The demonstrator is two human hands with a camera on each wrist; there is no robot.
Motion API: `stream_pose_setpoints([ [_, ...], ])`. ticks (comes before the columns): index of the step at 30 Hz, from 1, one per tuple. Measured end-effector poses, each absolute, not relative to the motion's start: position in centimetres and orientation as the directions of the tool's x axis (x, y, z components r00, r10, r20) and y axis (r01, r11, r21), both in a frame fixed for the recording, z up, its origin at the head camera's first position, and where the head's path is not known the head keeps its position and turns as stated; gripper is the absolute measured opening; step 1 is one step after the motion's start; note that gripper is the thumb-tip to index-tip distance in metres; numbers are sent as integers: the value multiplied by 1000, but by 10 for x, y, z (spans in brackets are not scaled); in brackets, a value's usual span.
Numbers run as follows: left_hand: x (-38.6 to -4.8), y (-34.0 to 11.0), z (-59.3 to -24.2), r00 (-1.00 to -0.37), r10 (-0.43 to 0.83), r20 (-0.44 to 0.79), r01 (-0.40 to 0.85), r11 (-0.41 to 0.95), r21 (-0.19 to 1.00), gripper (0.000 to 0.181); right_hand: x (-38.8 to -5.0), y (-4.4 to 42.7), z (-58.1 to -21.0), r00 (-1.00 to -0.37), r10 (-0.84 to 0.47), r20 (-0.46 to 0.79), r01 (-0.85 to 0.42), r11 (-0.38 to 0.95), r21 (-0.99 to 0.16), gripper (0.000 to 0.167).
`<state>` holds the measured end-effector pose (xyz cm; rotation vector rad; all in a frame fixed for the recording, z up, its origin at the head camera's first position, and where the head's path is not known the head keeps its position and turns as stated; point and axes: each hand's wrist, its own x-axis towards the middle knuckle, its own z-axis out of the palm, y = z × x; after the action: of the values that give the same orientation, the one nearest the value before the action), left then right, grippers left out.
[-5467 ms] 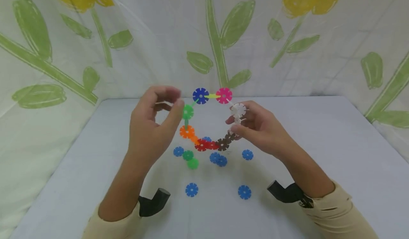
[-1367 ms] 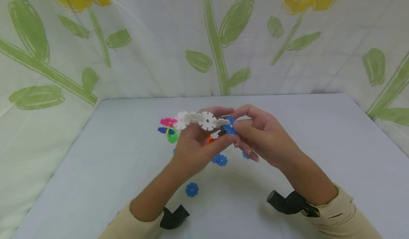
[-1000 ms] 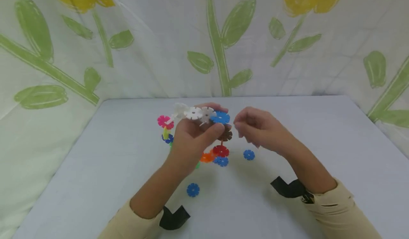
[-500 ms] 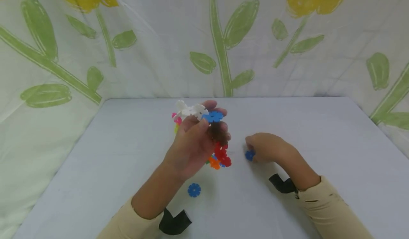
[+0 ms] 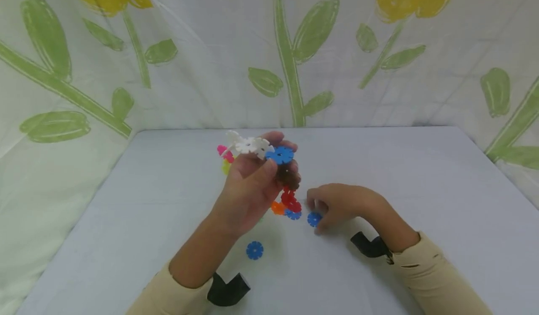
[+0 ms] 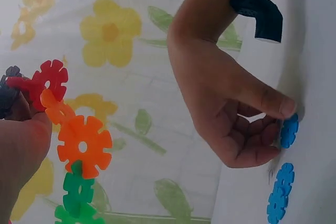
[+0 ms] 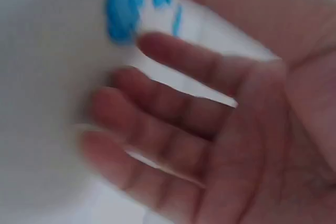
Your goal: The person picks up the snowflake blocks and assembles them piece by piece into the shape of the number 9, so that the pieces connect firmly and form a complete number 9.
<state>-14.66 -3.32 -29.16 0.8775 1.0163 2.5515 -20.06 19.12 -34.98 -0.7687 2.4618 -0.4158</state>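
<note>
My left hand (image 5: 248,198) holds up a ring of linked, notched plastic snowflake discs, its thumb by the blue disc (image 5: 280,155). White discs (image 5: 246,144) sit beside that one; brown discs (image 5: 287,177) and red discs (image 5: 290,200) hang below it. In the left wrist view an orange disc (image 6: 97,142) and a green disc (image 6: 71,192) continue the ring, partly out of frame. My right hand (image 5: 349,202) is low over the table, fingers loosely bent and apart. A loose blue disc (image 5: 314,219) lies by its thumb; the right wrist view is blurred there.
Another loose blue disc (image 5: 254,250) lies on the white table (image 5: 379,156) nearer the front. Overlapping blue discs (image 6: 281,192) also lie there, partly behind the ring in the head view. A flower-printed cloth (image 5: 210,71) hangs behind the table.
A blue disc was joined to the ring beside the white ones, and my left hand took the ring's weight alone. My right hand went down to the table; the loose disc there shifted left and nearer.
</note>
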Motion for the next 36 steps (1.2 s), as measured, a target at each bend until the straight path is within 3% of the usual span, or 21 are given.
stream_pose_setpoints([
  [5, -148, -33, -294, -783, 425, 454, 33, -700, 713, 45, -195, 178, -355, -733, -584, -350, -442, 799, -407, 30],
  [10, -148, -32, -296, -794, 386, 469, 211, -548, 809, 51, -195, 184, -346, -730, -605, -318, -451, 776, -440, 23],
  [12, -147, -32, -295, -809, 366, 459, 268, -465, 844, 49, -194, 188, -337, -753, -622, -216, -458, 730, -507, 18],
  [17, -145, -29, -293, -869, 327, 371, 270, -315, 910, 37, -182, 192, -307, -816, -530, 230, -527, 518, -674, 11],
  [22, -145, -28, -293, -895, 304, 326, 256, -250, 934, 36, -165, 189, -290, -761, -425, 491, -639, 356, -682, 14],
  [28, -144, -28, -292, -892, 312, 327, 271, -209, 940, 37, -155, 184, -284, -686, -443, 577, -717, 277, -639, 21],
  [36, -144, -28, -291, -873, 327, 361, 314, -189, 931, 38, -149, 183, -280, -664, -454, 594, -740, 289, -607, 20],
])
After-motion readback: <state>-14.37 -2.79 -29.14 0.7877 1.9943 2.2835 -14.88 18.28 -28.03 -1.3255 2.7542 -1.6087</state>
